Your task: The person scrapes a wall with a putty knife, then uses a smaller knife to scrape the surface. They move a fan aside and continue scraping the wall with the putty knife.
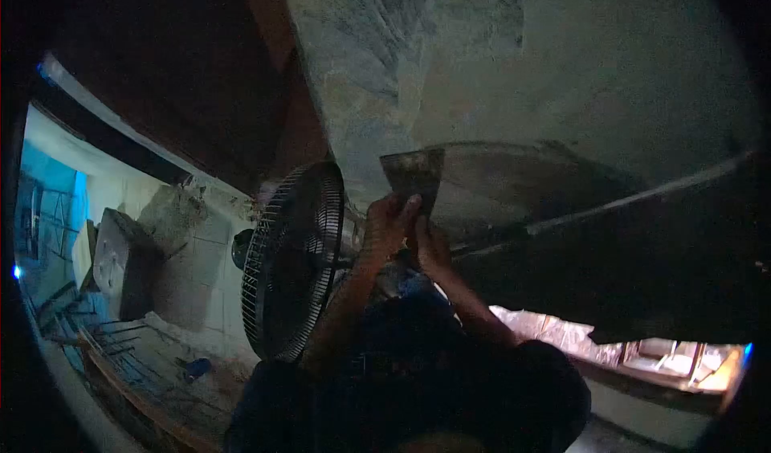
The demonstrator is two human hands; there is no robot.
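Note:
A wide, flat-bladed scraper [416,170] points up and away from me in the head view, its blade at or close to the pale, patchy wall surface [498,91]. My left hand [387,222] is closed at the base of the blade, with the thumb along it. Close beside it, my right hand [432,248] is closed around the lower part of the tool. The handle is mostly hidden by my fingers and the dim light. Around the blade the surface shows a darker, smeared area [514,176].
A large black caged fan [293,260] stands just left of my arms. Farther left are a box-like block [124,264] against a light wall and metal rods [112,336] on the floor. A dark band runs along the right, above a bright opening [562,332].

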